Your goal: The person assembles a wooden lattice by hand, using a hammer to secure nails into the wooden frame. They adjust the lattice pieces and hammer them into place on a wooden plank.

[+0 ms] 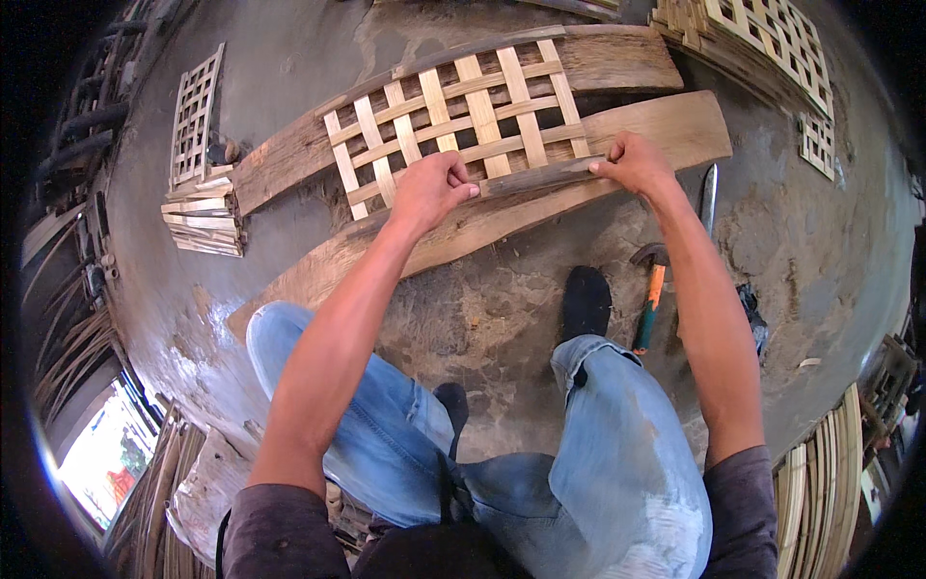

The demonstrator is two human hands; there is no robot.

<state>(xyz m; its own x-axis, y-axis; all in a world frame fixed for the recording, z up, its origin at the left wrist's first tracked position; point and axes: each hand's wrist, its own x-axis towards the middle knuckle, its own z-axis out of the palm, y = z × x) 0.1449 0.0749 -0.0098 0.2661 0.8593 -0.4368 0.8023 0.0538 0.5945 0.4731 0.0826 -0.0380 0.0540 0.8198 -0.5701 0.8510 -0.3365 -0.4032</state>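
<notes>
A woven lattice of pale, flat wood or bamboo strips [479,104] lies across two long planks, a far plank [622,60] and a near plank [675,127]. Along its near edge runs a thin, dark brownish strip [536,179]. My left hand [431,189] is closed in a pinch on this strip, left of its middle. Toward its right end, my right hand [637,166] pinches the same strip between thumb and fingers. A similar dark strip borders the lattice's far edge.
A hammer [652,301] with an orange and green handle lies by my foot, a long blade [710,198] beyond it. Loose pale strips [203,220] sit at left below a small lattice panel [196,121]. Stacked panels [772,43] are at far right, long slats [820,482] at lower right.
</notes>
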